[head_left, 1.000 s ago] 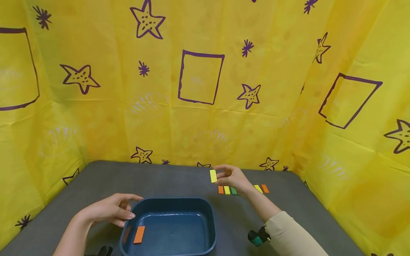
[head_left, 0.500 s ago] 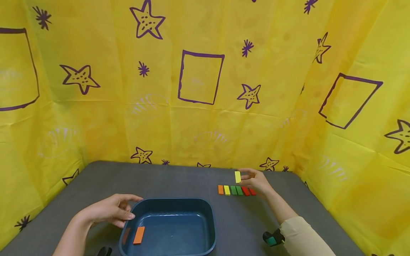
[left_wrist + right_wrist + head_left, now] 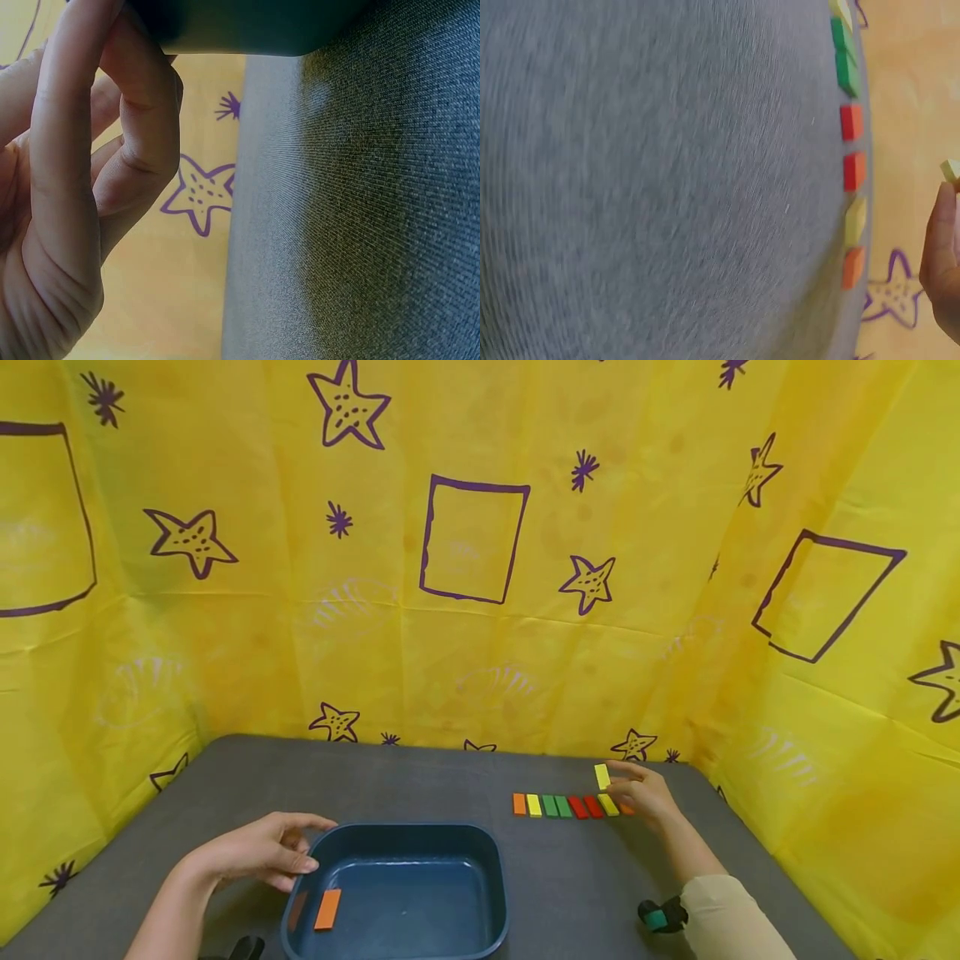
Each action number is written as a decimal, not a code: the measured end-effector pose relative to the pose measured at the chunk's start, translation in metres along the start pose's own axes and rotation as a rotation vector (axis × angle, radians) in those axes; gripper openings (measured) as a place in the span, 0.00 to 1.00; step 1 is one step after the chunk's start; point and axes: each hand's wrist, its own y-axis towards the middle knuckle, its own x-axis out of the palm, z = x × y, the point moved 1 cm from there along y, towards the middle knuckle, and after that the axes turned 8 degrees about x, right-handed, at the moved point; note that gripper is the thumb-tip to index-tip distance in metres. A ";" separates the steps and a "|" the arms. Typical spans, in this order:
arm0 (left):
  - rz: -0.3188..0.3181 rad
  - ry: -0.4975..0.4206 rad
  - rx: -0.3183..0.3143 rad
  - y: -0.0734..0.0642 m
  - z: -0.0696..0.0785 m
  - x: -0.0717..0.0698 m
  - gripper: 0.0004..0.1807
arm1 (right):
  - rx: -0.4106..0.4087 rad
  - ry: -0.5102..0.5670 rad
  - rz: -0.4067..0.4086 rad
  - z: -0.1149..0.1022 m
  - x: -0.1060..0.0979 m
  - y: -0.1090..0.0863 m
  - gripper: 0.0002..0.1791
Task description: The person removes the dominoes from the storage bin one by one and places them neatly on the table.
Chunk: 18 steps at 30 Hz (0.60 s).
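My right hand (image 3: 641, 792) pinches a yellow block (image 3: 602, 776) by its side, raised above the right end of a row of coloured blocks. Along that row lie an orange block (image 3: 519, 804), a yellow one, two green ones, two red ones (image 3: 585, 807), another yellow block (image 3: 608, 805) and, partly behind my fingers, an orange block (image 3: 627, 809). At the left, my left hand (image 3: 262, 850) grips the upper left corner of a dark blue bin (image 3: 504, 893), thumb on its rim. Inside the bin an orange block (image 3: 327, 910) lies near the left wall.
A dark grey cloth surface (image 3: 375, 781) carries everything. Yellow curtains (image 3: 480, 652) with purple stars stand behind and on both sides. A black wrist strap (image 3: 663, 915) shows at my right sleeve.
My right hand has carried the yellow block rightward along the row, uncovering the green and red blocks and now partly covering the orange end block. The left hand stays at the bin.
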 end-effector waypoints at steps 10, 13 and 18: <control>0.008 0.022 0.002 0.000 0.001 0.000 0.39 | 0.052 0.101 0.073 0.020 -0.027 0.003 0.30; 0.005 0.013 0.004 0.000 0.001 0.000 0.39 | 0.066 0.149 0.105 0.026 -0.035 0.003 0.29; 0.003 0.002 -0.001 0.000 0.000 0.000 0.39 | 0.104 0.221 0.164 0.035 -0.045 0.003 0.28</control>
